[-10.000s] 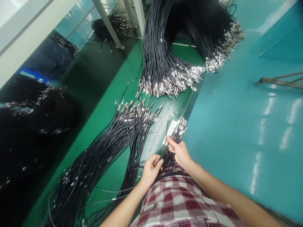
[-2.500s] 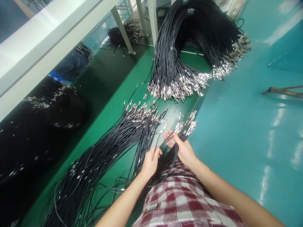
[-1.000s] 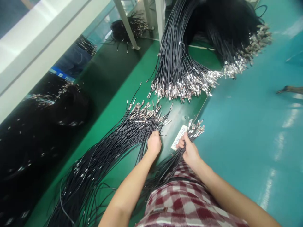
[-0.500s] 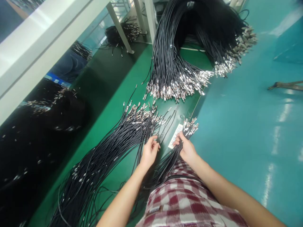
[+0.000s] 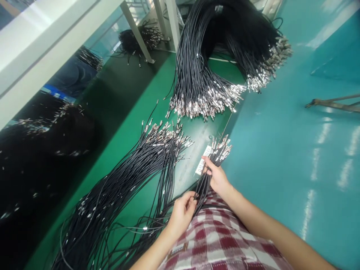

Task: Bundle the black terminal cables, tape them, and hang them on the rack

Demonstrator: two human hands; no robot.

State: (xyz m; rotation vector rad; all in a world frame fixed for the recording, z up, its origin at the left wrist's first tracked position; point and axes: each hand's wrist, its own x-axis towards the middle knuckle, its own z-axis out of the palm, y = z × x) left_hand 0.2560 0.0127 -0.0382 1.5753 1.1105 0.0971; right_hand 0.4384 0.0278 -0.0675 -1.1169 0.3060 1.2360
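Observation:
My right hand (image 5: 218, 177) is closed round a bundle of black cables (image 5: 203, 184), its metal end connectors fanning out above the fist. Beside that bundle is a white printed label (image 5: 200, 167); whether it lies under the cables or is attached to them I cannot tell. Lower down, the fingers of my left hand (image 5: 182, 210) pinch black cable in the same bundle, just above the checked cloth on my lap. How many strands they hold is hidden. Left of both hands, a larger heap of loose black cables (image 5: 123, 176) lies on the green floor, with connector ends pointing up and right.
A thick looped bundle of black cables (image 5: 188, 63) with metal ends stands ahead. At the left runs a white frame beam (image 5: 56, 48), with dark cable piles (image 5: 67, 131) below it. A thin metal leg (image 5: 332, 103) reaches in over the blue-green floor (image 5: 275, 157) at right.
My left hand has moved from the loose heap down and right to the held bundle. The few strands beside it have left the gap between heap and bundle. The view has shifted slightly.

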